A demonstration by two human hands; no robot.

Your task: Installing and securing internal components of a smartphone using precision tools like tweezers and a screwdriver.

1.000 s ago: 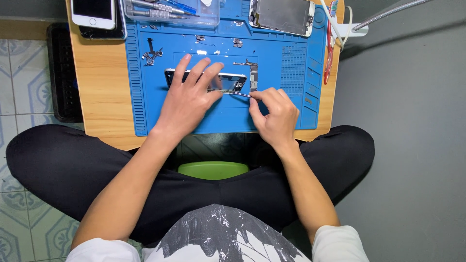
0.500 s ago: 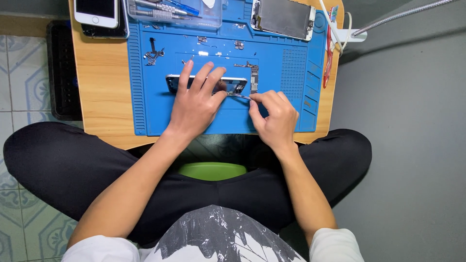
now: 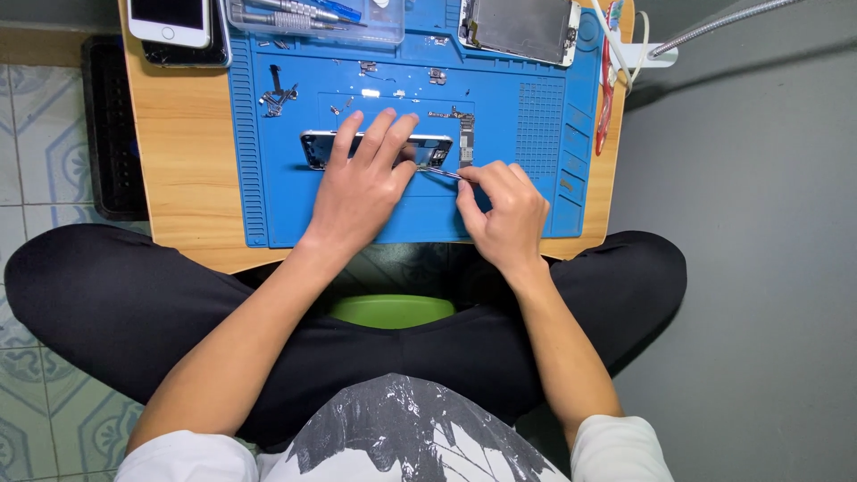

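Two hands work over a blue repair mat (image 3: 268, 196) on a small wooden table (image 3: 178, 161). Left hand (image 3: 361, 183) lies flat w/ fingers spread, pressing down on an opened phone frame (image 3: 314, 147) near mat centre; frame lies flat, long side across the mat. Right hand (image 3: 504, 210) is pinched shut on thin metal tweezers (image 3: 439, 171), tips reaching to the frame's right end, just beside left fingertips. Narrow circuit board (image 3: 465, 141) lies upright on the mat just right of the frame. Small metal parts (image 3: 275, 98) sit scattered top left of mat. Clear tool box (image 3: 312, 20) at far edge, detached screen panel (image 3: 522, 27) top right, white phone (image 3: 170, 20) top left, off the mat.
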